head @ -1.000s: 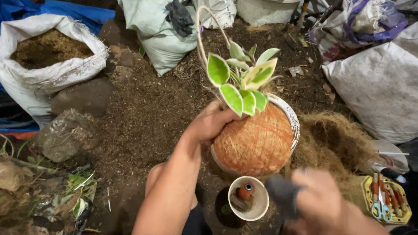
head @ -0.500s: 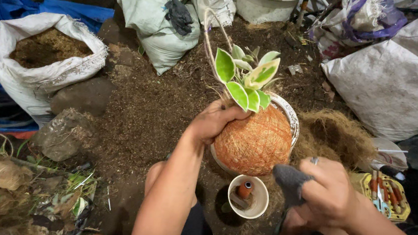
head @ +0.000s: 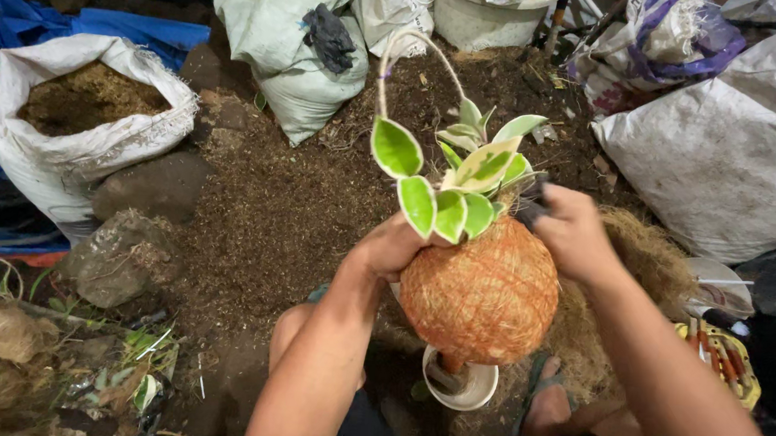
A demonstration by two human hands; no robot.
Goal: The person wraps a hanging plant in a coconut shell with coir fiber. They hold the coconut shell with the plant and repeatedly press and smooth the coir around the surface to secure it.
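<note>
Both forearms reach up from the bottom edge of the frame and meet at centre. The left hand (head: 392,246) cups the upper left shoulder of the orange string-wrapped ball (head: 480,296), fingers curled against it just under the leaves. The right hand (head: 574,231) comes in from the lower right, knuckles up, fingers closed around a dark object (head: 529,209) at the ball's top right; how tightly it pinches I cannot tell. The ball sits at centre frame, held off the ground, with a variegated green-and-cream plant (head: 458,179) sprouting from its top and a thin looped stem arching toward the upper middle.

Directly below the ball stands a small white cup (head: 469,392), close to its underside. A bare patch of brown soil floor (head: 278,209) lies open to the left of centre. To the right, a heap of coconut fibre (head: 645,257) crowds the right hand.

An open white sack of brown mulch (head: 82,120) sits at upper left, a pale green sack (head: 278,34) at top centre with a dark glove (head: 328,36) on it, and a large grey sack (head: 734,153) fills the upper right. A tray of tools (head: 723,360) lies at the right edge.
</note>
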